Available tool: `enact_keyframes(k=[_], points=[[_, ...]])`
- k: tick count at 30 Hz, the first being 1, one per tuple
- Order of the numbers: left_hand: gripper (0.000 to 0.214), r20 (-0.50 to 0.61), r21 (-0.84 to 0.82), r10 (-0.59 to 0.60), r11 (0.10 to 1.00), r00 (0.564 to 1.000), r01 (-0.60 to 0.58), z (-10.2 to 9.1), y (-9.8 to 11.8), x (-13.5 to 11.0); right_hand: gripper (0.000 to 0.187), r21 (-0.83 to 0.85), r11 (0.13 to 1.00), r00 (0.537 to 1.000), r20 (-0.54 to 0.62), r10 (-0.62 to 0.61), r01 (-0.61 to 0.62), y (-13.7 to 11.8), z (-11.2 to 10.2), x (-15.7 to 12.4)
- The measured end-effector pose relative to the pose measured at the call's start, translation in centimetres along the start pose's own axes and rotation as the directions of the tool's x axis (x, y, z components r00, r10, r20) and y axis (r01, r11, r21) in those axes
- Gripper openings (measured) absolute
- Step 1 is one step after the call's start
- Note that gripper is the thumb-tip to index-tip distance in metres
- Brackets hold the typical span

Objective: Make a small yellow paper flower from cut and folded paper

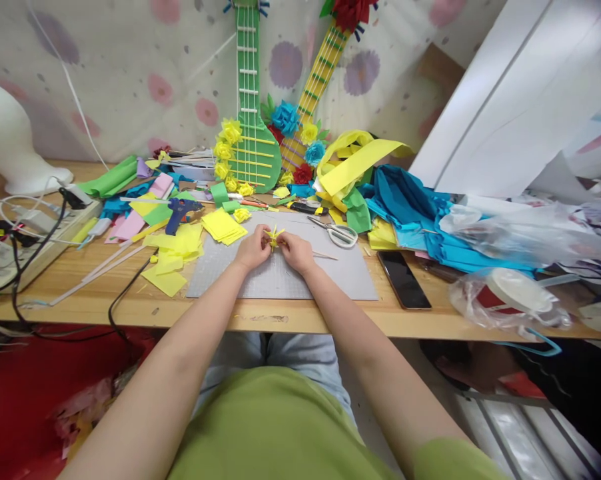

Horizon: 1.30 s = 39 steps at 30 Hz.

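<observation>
Between my two hands, above the grey cutting mat [330, 280], is a small yellow paper flower [274, 236] with pointed petals spread outward. My left hand [254, 249] pinches it from the left with bent fingers. From the other side my right hand [295, 252] grips it, fingers closed. A thin stick [325, 256] lies on the mat beside my right hand. Scissors [341, 235] with white handles rest at the mat's upper right. Yellow paper squares [224, 227] are stacked at its upper left, near a finished yellow flower [241, 215].
A blue glue gun [180, 213] and loose yellow paper [173, 250] lie left. Behind stand a green paper-covered instrument [254, 160] and a yellow one [310, 87]. A phone [404, 280], blue crepe paper [405, 200] and a bagged cup [510, 293] are right. A power strip [55, 247] with cables sits far left.
</observation>
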State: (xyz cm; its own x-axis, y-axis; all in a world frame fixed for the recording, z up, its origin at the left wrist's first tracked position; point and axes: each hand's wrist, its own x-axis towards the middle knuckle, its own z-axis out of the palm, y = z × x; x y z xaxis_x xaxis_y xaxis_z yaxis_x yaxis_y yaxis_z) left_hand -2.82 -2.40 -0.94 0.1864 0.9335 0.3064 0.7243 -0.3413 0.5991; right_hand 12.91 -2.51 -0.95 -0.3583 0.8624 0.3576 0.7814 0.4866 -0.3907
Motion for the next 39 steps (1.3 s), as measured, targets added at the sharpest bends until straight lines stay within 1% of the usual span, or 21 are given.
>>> enact_keyframes(k=[3, 7, 11, 15, 18, 21, 23, 26, 30, 34, 36, 39], points=[[0.035, -0.01, -0.007, -0.006, 1.0, 1.0, 0.006, -0.1, 0.0, -0.4, 0.019, 0.006, 1.0, 1.0, -0.002, -0.003, 0.003, -0.1, 0.0, -0.3], [0.033, -0.002, -0.017, -0.02, 1.0, 1.0, 0.02, -0.2, 0.1, -0.5, 0.019, -0.03, 1.0, 1.0, 0.006, 0.004, -0.004, -0.5, -0.1, -0.4], [0.031, -0.019, -0.036, -0.024, 0.999, 1.0, 0.023, -0.1, 0.1, -0.5, 0.022, -0.059, 0.998, 1.0, -0.007, 0.016, -0.017, -0.9, -0.2, -0.4], [0.033, -0.03, -0.096, -0.04, 0.995, 0.999, 0.037, 0.1, 0.1, -0.8, 0.026, -0.127, 0.991, 0.999, -0.008, 0.037, -0.038, -1.2, 0.1, -0.2], [0.035, -0.024, -0.113, -0.047, 0.993, 0.999, 0.044, 0.0, 0.3, -1.1, 0.027, -0.179, 0.984, 1.0, 0.0, 0.028, -0.027, -1.2, 0.1, -0.2], [0.033, -0.011, -0.073, -0.051, 0.996, 0.999, 0.05, -0.2, 0.5, -1.3, 0.027, -0.207, 0.978, 1.0, 0.008, 0.019, -0.017, -1.2, 0.0, -0.2], [0.028, -0.017, -0.013, -0.035, 0.999, 0.999, 0.035, -0.3, 0.6, -1.4, 0.026, -0.219, 0.976, 1.0, 0.016, 0.016, -0.012, -1.2, -0.1, -0.3], [0.019, -0.042, 0.099, 0.009, 0.995, 0.999, -0.005, -0.2, 0.6, -1.4, 0.025, -0.21, 0.978, 0.999, 0.032, 0.023, -0.016, -1.1, -0.2, -0.3], [0.016, -0.073, 0.213, 0.09, 0.974, 0.993, -0.072, 0.0, 0.5, -1.4, 0.023, -0.168, 0.984, 0.996, 0.046, 0.075, -0.066, -0.9, -0.3, 0.0], [0.015, -0.11, 0.253, 0.188, 0.955, 0.976, -0.155, 0.1, 0.5, -1.5, 0.023, -0.154, 0.985, 0.994, 0.069, 0.085, -0.073, -0.8, -0.5, 0.3], [0.015, -0.115, 0.258, 0.201, 0.952, 0.973, -0.166, 0.1, 0.4, -1.5, 0.024, -0.153, 0.987, 0.994, 0.077, 0.071, -0.058, -0.7, -0.6, 0.3], [0.015, -0.098, 0.259, 0.188, 0.953, 0.977, -0.157, 0.2, 0.3, -1.5, 0.025, -0.151, 0.988, 0.995, 0.092, 0.048, -0.034, -0.6, -0.9, 0.1]])
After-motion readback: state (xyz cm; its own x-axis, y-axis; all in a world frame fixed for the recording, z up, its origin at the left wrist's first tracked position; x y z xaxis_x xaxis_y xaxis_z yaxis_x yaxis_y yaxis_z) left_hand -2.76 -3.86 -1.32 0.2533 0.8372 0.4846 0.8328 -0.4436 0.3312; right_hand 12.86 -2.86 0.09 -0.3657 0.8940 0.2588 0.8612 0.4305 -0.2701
